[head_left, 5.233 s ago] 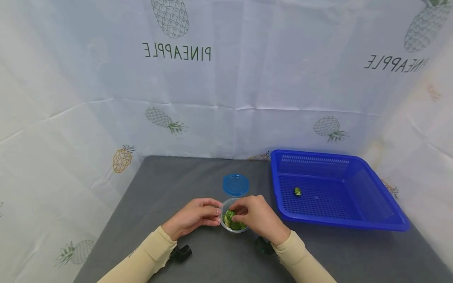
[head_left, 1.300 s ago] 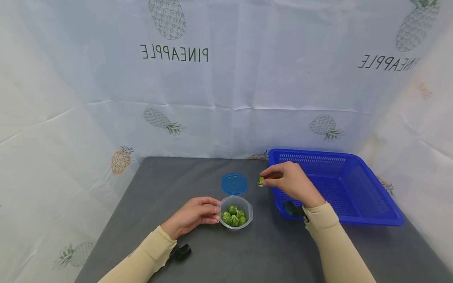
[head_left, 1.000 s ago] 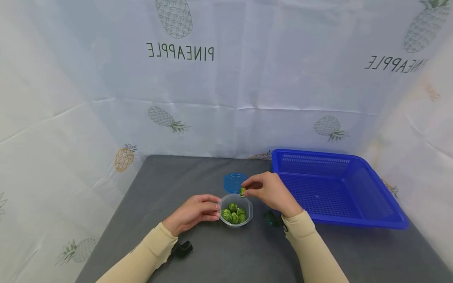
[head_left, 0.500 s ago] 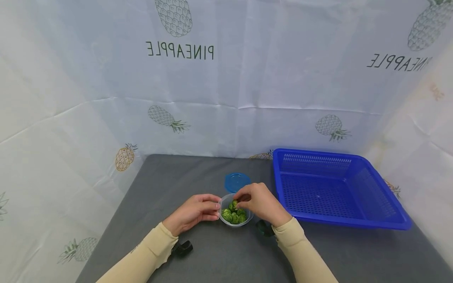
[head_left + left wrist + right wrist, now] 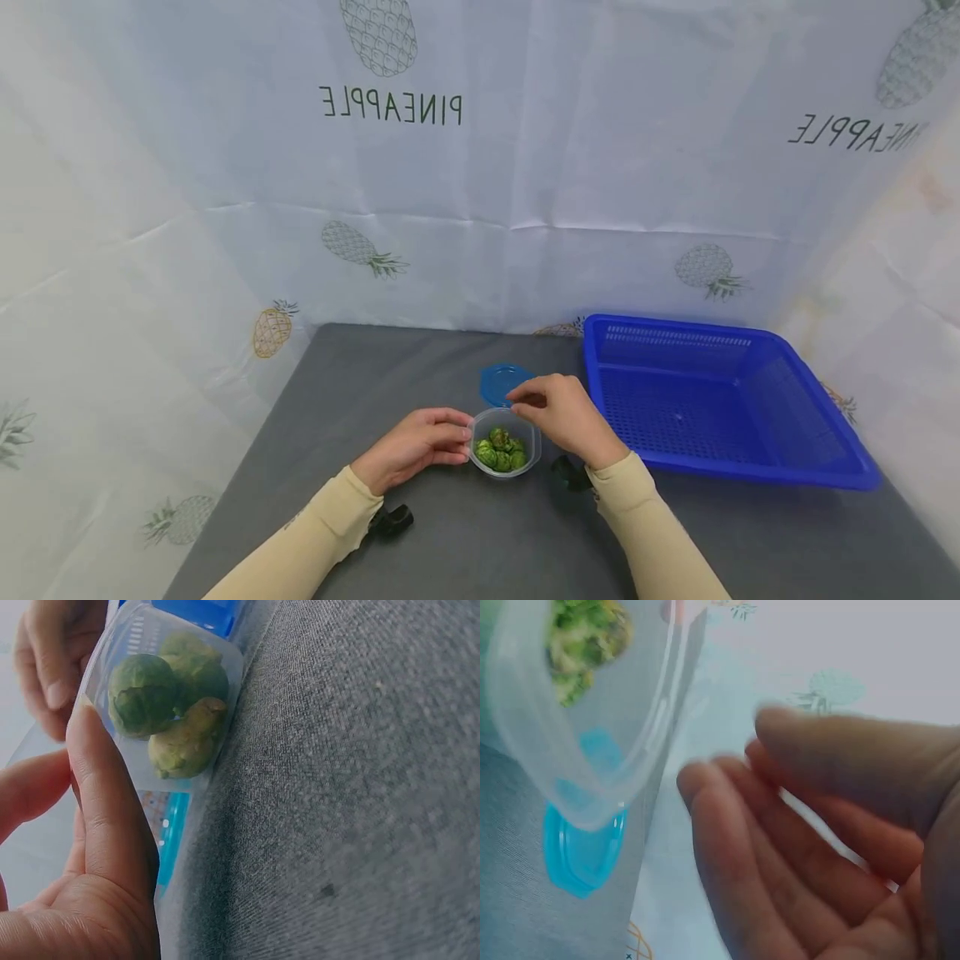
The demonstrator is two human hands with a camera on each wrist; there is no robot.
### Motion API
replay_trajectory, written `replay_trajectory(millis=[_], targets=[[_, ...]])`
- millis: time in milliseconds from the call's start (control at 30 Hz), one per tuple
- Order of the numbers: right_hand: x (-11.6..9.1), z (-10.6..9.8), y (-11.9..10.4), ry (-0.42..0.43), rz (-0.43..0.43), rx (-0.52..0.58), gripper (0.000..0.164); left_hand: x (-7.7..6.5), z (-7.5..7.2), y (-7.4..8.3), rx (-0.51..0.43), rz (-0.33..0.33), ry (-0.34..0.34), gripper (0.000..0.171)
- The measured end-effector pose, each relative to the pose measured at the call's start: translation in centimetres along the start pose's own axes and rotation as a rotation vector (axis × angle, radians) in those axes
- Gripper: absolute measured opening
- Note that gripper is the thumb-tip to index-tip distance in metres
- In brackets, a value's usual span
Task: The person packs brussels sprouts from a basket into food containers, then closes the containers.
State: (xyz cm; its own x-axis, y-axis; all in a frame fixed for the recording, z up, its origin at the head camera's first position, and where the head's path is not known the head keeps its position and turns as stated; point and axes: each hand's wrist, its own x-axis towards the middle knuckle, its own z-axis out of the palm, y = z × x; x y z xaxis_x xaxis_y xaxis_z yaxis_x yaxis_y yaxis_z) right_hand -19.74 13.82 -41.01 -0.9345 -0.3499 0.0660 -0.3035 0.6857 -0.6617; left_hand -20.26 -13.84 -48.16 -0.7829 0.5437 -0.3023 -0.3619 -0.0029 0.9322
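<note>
Small green Brussels sprouts (image 5: 501, 454) lie piled in a clear plastic container (image 5: 532, 442) on the grey table. My left hand (image 5: 414, 446) holds the container at its left rim, with thumb and fingertips against the wall in the left wrist view. Over the container's back right edge hovers my right hand (image 5: 566, 417), apart from the sprouts. Its fingers are loosely bent and hold nothing, as the right wrist view (image 5: 802, 832) also makes plain. Behind the container lies a round blue lid (image 5: 501, 383), partly hidden by the right hand.
A large blue perforated basket (image 5: 667, 346) stands at the right, and no sprouts show inside it. The grey table (image 5: 375, 375) meets a white pineapple-print cloth (image 5: 480, 167) at the back and sides.
My right hand brought a sprout from the blue basket into the container, let it go, and has risen a little. The basket's last visible sprout is gone. The left hand stayed at the container.
</note>
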Motion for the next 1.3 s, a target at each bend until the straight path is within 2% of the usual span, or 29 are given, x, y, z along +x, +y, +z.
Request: replay_trajectory(millis=[133, 267, 333, 433, 533, 667, 833, 1033, 1300], targets=[[2.2, -1.5, 0.0, -0.032, 0.122, -0.016, 0.03, -0.1, -0.4, 0.7, 0.082, -0.001, 0.007, 0.048], [5.4, -2.4, 0.6, -0.133, 0.269, -0.074, 0.035, 0.3, -1.7, 2.7, 0.191, -0.02, 0.069, 0.052], [6.9, -2.6, 1.2, -0.186, 0.346, -0.093, 0.038, 1.5, -2.2, 4.1, 0.233, -0.043, 0.106, 0.053], [8.5, -2.6, 2.5, -0.248, 0.445, -0.095, 0.046, 4.1, -2.4, 5.9, 0.267, -0.102, 0.155, 0.051], [9.3, -2.4, 3.5, -0.273, 0.507, -0.075, 0.056, 6.7, -2.2, 7.1, 0.248, -0.172, 0.193, 0.049], [9.9, -1.8, 4.1, -0.273, 0.526, -0.062, 0.05, 9.0, -1.8, 7.8, 0.207, -0.258, 0.25, 0.049], [10.5, -1.2, 4.3, -0.29, 0.535, -0.042, 0.042, 9.8, -1.3, 8.2, 0.202, -0.337, 0.308, 0.048], [10.5, -1.1, 3.9, -0.302, 0.548, -0.031, 0.03, 10.0, -0.7, 8.5, 0.168, -0.342, 0.309, 0.046], [9.7, -1.3, 3.1, -0.266, 0.547, 0.026, 0.03, 10.0, -0.5, 8.4, 0.129, -0.351, 0.322, 0.044]])
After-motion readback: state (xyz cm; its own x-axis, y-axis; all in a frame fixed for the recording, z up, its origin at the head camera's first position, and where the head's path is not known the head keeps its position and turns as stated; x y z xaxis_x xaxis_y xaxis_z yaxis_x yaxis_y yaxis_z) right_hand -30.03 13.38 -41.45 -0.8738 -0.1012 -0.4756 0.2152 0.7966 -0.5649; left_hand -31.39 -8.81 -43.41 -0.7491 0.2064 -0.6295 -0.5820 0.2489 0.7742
